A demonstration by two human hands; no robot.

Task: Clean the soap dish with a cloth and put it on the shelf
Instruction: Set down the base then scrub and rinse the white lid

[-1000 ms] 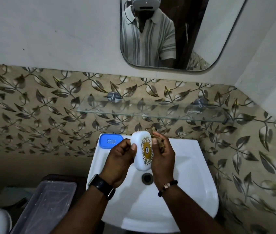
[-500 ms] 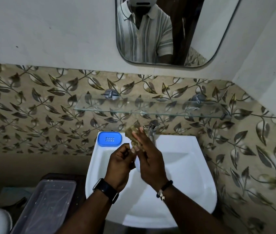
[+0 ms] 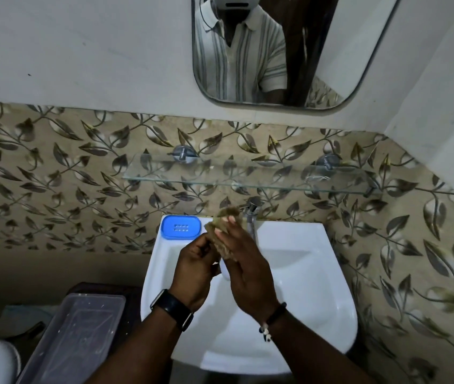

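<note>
Over the white sink (image 3: 317,286), my left hand (image 3: 195,266) grips the white soap dish lid (image 3: 224,271). The lid is almost wholly hidden between my hands, with only a pale sliver showing. My right hand (image 3: 248,268) presses a brown cloth (image 3: 221,232) against the lid with its fingers laid flat over it. The blue soap dish base (image 3: 180,227) lies on the sink's back left corner. Above the sink, the glass shelf (image 3: 248,177) spans the tiled wall.
A chrome tap (image 3: 250,214) stands just behind my right hand's fingertips. A clear plastic tub (image 3: 76,336) sits low on the left beside the sink. A mirror (image 3: 275,51) hangs above the shelf. A side wall closes in at the right.
The white lid, held upright with its gold emblem facing me, has turned and is now covered by my hands. My right hand and the cloth have slid over it.
</note>
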